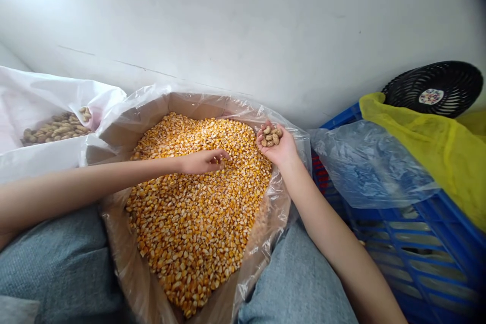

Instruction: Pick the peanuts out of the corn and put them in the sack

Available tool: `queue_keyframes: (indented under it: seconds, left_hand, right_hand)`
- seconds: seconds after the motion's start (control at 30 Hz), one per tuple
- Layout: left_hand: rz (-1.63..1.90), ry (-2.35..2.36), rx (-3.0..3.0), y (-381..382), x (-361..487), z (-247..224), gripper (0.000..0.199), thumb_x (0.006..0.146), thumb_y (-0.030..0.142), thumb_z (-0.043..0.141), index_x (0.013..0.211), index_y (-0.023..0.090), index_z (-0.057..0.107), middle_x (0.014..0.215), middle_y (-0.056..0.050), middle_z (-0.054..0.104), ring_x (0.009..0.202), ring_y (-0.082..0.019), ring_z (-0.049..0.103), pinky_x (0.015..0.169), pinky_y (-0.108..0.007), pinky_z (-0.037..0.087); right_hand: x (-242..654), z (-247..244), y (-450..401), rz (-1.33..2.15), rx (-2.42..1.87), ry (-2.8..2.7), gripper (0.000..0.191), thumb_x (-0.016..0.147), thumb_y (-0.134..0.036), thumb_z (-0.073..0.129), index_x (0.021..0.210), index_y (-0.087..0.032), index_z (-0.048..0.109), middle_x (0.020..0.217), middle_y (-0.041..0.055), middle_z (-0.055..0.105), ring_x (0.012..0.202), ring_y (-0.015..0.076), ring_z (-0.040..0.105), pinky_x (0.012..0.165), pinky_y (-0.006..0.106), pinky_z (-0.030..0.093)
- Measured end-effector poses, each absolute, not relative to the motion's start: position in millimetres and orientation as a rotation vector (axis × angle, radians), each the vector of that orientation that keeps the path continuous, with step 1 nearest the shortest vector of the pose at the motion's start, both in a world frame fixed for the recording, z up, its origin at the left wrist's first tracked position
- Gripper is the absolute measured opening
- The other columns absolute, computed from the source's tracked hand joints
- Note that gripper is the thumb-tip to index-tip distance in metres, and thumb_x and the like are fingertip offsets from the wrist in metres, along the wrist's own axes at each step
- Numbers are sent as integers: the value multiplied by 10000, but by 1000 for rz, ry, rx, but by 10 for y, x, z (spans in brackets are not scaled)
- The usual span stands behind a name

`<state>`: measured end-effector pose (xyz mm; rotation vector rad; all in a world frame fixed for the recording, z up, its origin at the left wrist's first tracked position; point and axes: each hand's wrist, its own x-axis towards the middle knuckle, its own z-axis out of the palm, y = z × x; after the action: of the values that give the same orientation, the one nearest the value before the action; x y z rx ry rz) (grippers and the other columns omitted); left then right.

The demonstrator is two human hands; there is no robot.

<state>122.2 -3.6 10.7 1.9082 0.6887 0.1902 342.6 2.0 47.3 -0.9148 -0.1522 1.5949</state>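
Note:
Yellow corn kernels (190, 212) fill a box lined with a clear plastic bag (281, 202). Over the middle of the corn is my left hand (205, 161), its fingers curled loosely and a gap showing between thumb and fingers; nothing can be made out in it. Palm up at the right rim of the box, my right hand (276, 144) cups several unshelled peanuts (271, 136), fingers bent around them.
A white sack (45, 81) with more peanuts (58, 128) stands at the left. On the right, a blue crate (417, 258) carries clear plastic (375, 162), yellow mesh (436, 147) and a black fan grille (451, 83). A white wall (243, 25) rises behind.

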Motion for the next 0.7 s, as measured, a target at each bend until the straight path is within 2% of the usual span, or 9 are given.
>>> queue_keyframes:
  seconds: [0.1, 0.2, 0.3, 0.37, 0.5, 0.6, 0.7]
  left_hand:
    - [209, 830, 1421, 8, 1218, 124, 348, 731, 366, 460, 1033, 194, 447, 696, 13, 460, 592, -92, 445, 527, -207, 356]
    - [239, 836, 1106, 47, 1208, 104, 338, 692, 444, 496, 876, 161, 504, 623, 25, 416, 510, -68, 396, 474, -194, 328]
    - [357, 828, 1125, 81, 1205, 114, 376, 697, 522, 448, 737, 150, 488, 557, 42, 355, 447, -51, 325, 424, -180, 274]
    - [506, 862, 1284, 92, 1210, 175, 380, 721, 525, 409, 696, 150, 465, 549, 42, 351, 458, -54, 329, 432, -183, 279]
    - [797, 829, 1680, 74, 1231, 396, 291, 753, 436, 424, 749, 150, 483, 679, 16, 448, 648, -86, 429, 616, -222, 368]
    - [896, 730, 1922, 38, 1238, 510, 230, 739, 376, 480, 797, 156, 517, 838, -14, 475, 840, -120, 434, 784, -277, 355]
    - [863, 690, 2043, 5, 1233, 505, 207, 736, 351, 497, 823, 170, 544, 912, -31, 452, 927, -137, 413, 841, -301, 342]
  right_hand:
    - [3413, 473, 17, 1601, -941, -140, 240, 789, -258, 299, 743, -177, 520, 612, 19, 572, 547, 97, 526, 457, 201, 441]
    - [3419, 442, 28, 1605, -952, -132, 242, 790, -263, 304, 770, -172, 527, 626, 23, 576, 560, 103, 535, 466, 211, 444]
    - [3403, 406, 29, 1625, -954, -126, 238, 790, -260, 309, 785, -171, 529, 630, 23, 577, 573, 112, 545, 477, 224, 445]
    - [3350, 398, 10, 1673, -969, -115, 239, 792, -260, 307, 788, -169, 528, 625, 25, 575, 578, 116, 549, 486, 231, 444]
    - [3129, 415, -71, 1898, -1056, -108, 254, 799, -259, 298, 792, -148, 526, 639, 55, 579, 590, 129, 553, 489, 241, 437]
    - [2925, 429, -128, 2079, -1082, -134, 237, 797, -266, 319, 758, -140, 516, 620, 61, 578, 578, 133, 546, 466, 230, 419]
    - [2767, 435, -164, 2238, -992, -175, 219, 788, -298, 361, 702, -151, 499, 549, 31, 554, 546, 125, 529, 442, 211, 400]
